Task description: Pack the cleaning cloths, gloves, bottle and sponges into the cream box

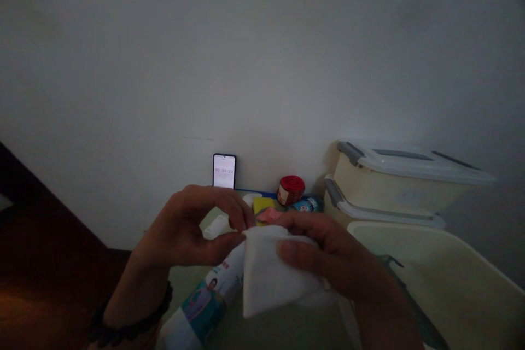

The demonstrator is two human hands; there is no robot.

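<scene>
My left hand (192, 227) and my right hand (328, 254) meet over a white folded tissue (270, 276) held in front of me. The left thumb and fingers pinch its upper left corner. The right fingers are wrapped over its top and right side, thumb pressed on the front. Below the tissue lies a white packet with a teal picture (205, 303), partly hidden by the left hand and the tissue.
A phone (224, 170) with a lit timer leans on the white wall. Beside it are a yellow and pink sponge (266, 210), a red-lidded jar (291, 188) and a blue bottle (307, 205). Stacked cream lidded bins (394, 186) stand right, an open cream bin (451, 273) nearer.
</scene>
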